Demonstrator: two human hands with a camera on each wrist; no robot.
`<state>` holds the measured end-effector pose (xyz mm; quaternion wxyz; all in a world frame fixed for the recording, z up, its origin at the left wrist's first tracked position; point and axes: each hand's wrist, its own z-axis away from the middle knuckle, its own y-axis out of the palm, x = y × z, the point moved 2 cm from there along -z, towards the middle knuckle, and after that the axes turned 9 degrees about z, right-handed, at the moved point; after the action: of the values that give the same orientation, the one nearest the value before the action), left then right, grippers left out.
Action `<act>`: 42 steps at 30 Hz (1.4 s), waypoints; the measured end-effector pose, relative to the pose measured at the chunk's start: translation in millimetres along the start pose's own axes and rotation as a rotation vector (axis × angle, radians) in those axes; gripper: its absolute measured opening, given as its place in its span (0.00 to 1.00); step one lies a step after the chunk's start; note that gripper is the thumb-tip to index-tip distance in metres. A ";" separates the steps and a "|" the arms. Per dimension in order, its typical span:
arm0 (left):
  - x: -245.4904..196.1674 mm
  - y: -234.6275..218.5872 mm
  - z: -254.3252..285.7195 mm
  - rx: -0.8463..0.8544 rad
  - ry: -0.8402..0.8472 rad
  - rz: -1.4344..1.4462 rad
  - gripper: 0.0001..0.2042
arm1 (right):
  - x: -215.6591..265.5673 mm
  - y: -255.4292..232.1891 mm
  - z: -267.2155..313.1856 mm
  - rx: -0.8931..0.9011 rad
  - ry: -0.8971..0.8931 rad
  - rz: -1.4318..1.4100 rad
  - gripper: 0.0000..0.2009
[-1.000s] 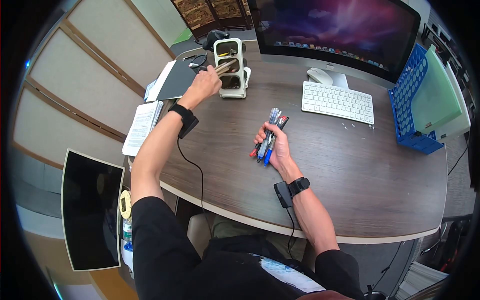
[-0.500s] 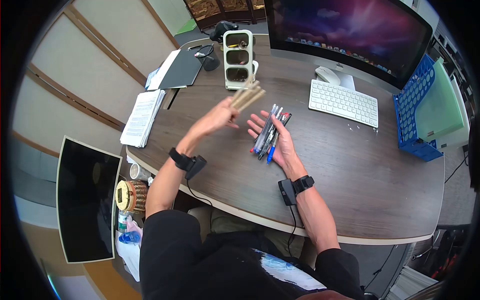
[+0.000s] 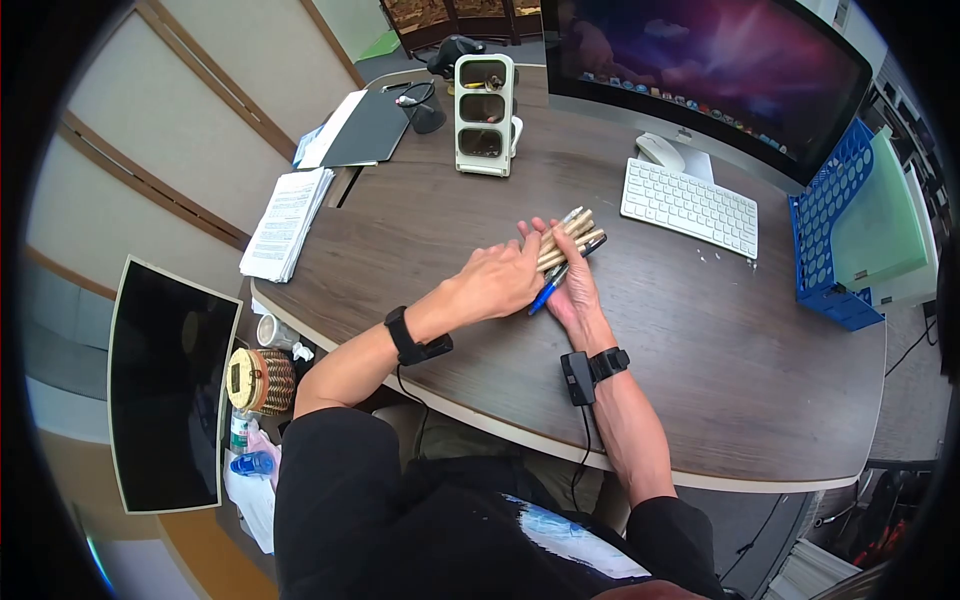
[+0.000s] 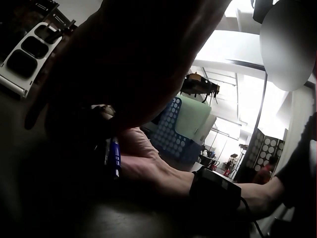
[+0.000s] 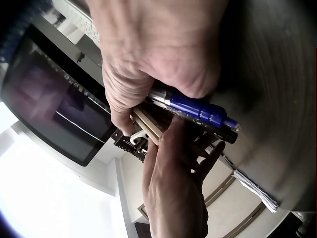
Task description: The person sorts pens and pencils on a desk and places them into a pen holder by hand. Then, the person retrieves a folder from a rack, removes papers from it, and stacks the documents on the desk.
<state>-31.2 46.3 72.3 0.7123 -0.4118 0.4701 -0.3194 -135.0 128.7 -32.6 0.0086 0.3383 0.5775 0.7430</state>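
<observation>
Both hands come together over the desk's middle in the head view. The right hand [image 3: 578, 297] is palm up, its thumb over a bundle of pens and pencils. A blue pen [image 3: 545, 294] sticks out below that palm; the right wrist view shows its ribbed blue barrel [image 5: 198, 108] beside a black pen [image 5: 225, 133]. From the left, the left hand [image 3: 497, 281] reaches over and holds several tan pencils [image 3: 563, 243] against the right palm. Their far ends jut out past the right thumb. The other pens are mostly hidden under the pencils and left fingers.
A white three-compartment organizer [image 3: 485, 169] stands at the back, beside a black mesh cup [image 3: 428, 117]. Stacked papers [image 3: 285, 225] lie left. A keyboard [image 3: 690, 207], mouse [image 3: 660, 151] and monitor [image 3: 700, 75] are behind right. A blue file rack [image 3: 835, 270] stands at the right edge.
The left hand has brought the tan pencils from the organizer down to the right hand. The right hand loosened its fingers around the pens, and its thumb now lies over the tan pencils.
</observation>
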 end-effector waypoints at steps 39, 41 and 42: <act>49.4 -18.2 7.2 -0.858 0.453 0.301 0.12 | 8.4 7.0 4.8 0.017 0.071 -0.106 0.25; 43.4 -10.4 9.9 -0.839 0.546 0.332 0.13 | 10.3 7.0 5.9 0.018 0.085 -0.102 0.24; 39.7 -7.1 10.9 -0.839 0.542 0.334 0.13 | 10.5 6.5 6.6 0.021 0.093 -0.101 0.24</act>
<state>-7.4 12.7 64.9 0.3802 -0.4836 0.7842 -0.0809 -137.2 136.4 -21.1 0.0155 0.2739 0.6013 0.7505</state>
